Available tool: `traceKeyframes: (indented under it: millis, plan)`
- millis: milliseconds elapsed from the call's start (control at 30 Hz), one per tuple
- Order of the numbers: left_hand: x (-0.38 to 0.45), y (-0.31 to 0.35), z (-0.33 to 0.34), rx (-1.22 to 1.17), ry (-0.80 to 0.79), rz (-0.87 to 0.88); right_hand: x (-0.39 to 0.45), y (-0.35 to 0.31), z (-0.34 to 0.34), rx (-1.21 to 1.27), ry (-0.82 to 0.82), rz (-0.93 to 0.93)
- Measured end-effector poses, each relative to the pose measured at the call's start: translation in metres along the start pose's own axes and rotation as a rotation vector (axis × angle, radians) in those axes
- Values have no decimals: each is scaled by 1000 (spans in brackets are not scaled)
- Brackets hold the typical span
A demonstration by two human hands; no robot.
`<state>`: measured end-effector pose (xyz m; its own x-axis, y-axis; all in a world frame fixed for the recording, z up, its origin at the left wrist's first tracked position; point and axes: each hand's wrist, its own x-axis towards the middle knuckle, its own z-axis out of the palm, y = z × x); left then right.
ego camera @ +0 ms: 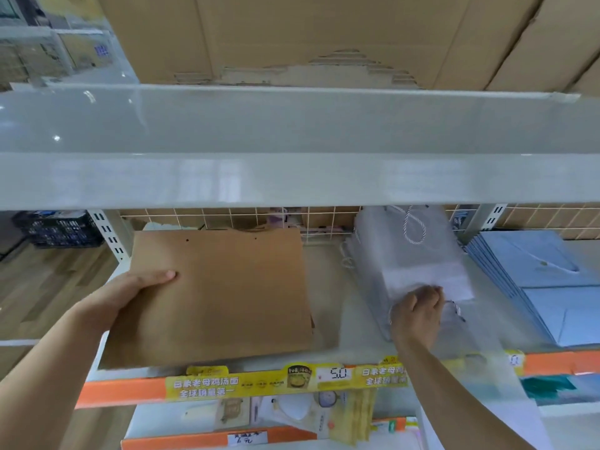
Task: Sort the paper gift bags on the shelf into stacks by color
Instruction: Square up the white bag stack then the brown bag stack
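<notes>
A flat brown paper gift bag (224,293) lies on the left of the white shelf (324,280). My left hand (130,293) holds its left edge, thumb on top. In the middle lies a stack of white gift bags (415,254) with twisted cord handles, wrapped in clear plastic. My right hand (417,315) has its fingers curled on the near end of that white stack. At the right lies a stack of light blue gift bags (548,280), untouched.
A deep white shelf board (292,141) juts out above, hiding the back of the bags' shelf. Cardboard boxes (324,34) sit on top of it. A wire grid (246,219) backs the shelf. An orange rail with yellow price labels (285,381) runs along the front edge.
</notes>
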<state>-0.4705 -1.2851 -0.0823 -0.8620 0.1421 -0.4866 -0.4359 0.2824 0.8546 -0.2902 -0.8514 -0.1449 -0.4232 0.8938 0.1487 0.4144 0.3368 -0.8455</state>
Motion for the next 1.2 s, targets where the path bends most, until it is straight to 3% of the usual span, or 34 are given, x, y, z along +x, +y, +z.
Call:
traceKeyframes:
  millis: [233, 300, 433, 500, 600, 700, 767, 967, 1100, 1200]
  plan:
    - [21, -1, 4, 279, 64, -205, 4, 7, -8, 47, 0, -61]
    - [29, 6, 7, 420, 126, -149, 8, 6, -9, 30, 11, -50]
    - [32, 40, 16, 809, 431, 34, 9, -1, -10, -23, 22, -22]
    - [21, 54, 36, 858, 477, 176, 7, -2, -13, -56, 2, -41]
    - [-6, 59, 99, 751, 321, 477, 5, -3, -19, -61, -27, -99]
    - [-43, 56, 179, 670, 12, 573, 6, 1, -27, -56, -46, -228]
    - [-65, 48, 230, 656, -72, 625, 8, 8, -34, -75, -98, -290]
    - [-105, -5, 356, 516, -264, 402, 20, 24, -54, -100, -303, -341]
    - [-111, -16, 394, 402, -231, 231, 27, 34, -62, -99, -378, -360]
    - [-111, -18, 399, 257, -174, 205, 33, 37, -72, -67, -387, -397]
